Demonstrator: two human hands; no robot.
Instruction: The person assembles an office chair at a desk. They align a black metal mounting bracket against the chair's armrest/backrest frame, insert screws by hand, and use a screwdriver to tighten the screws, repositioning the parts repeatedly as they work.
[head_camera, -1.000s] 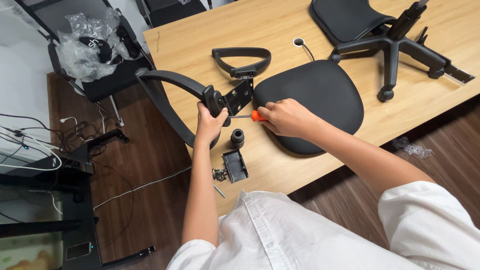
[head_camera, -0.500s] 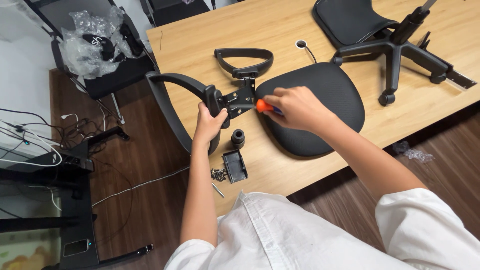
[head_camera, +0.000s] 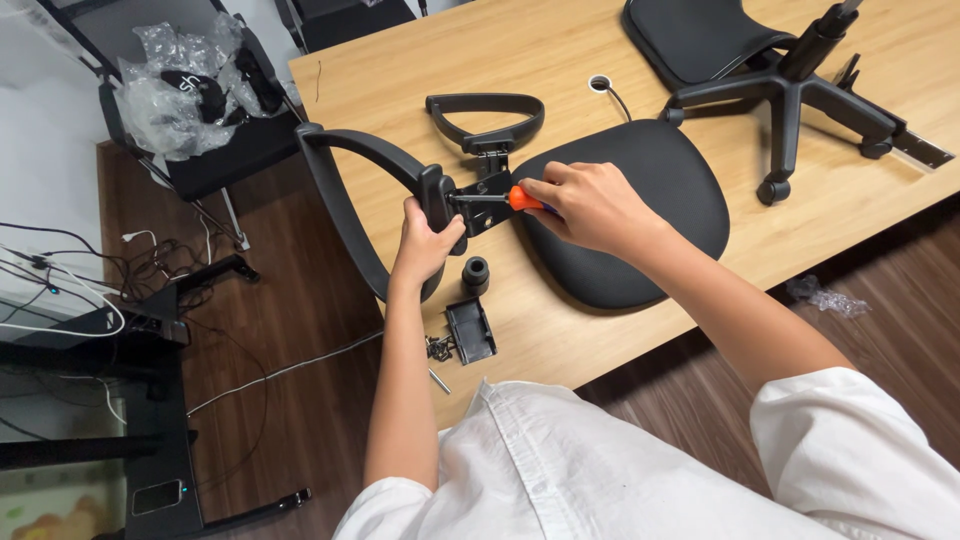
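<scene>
My left hand (head_camera: 425, 243) grips a black curved armrest (head_camera: 345, 175) that hangs over the wooden table's (head_camera: 540, 330) left edge, next to its metal bracket (head_camera: 485, 205). My right hand (head_camera: 590, 205) is closed on an orange-handled screwdriver (head_camera: 515, 198) whose shaft points left into that bracket. The black seat cushion (head_camera: 650, 215) lies under my right wrist. A second armrest (head_camera: 485, 112) lies just beyond the bracket.
A black cylinder (head_camera: 475, 274), a small black box (head_camera: 470, 330) and loose screws (head_camera: 438, 350) lie near the table's front edge. A five-star chair base (head_camera: 790, 95) and a backrest (head_camera: 690, 35) sit at the far right. A chair with plastic wrap (head_camera: 185, 85) stands left; cables cross the floor.
My right hand with the screwdriver has moved slightly up and left, closer to the bracket. My left hand keeps its hold on the armrest.
</scene>
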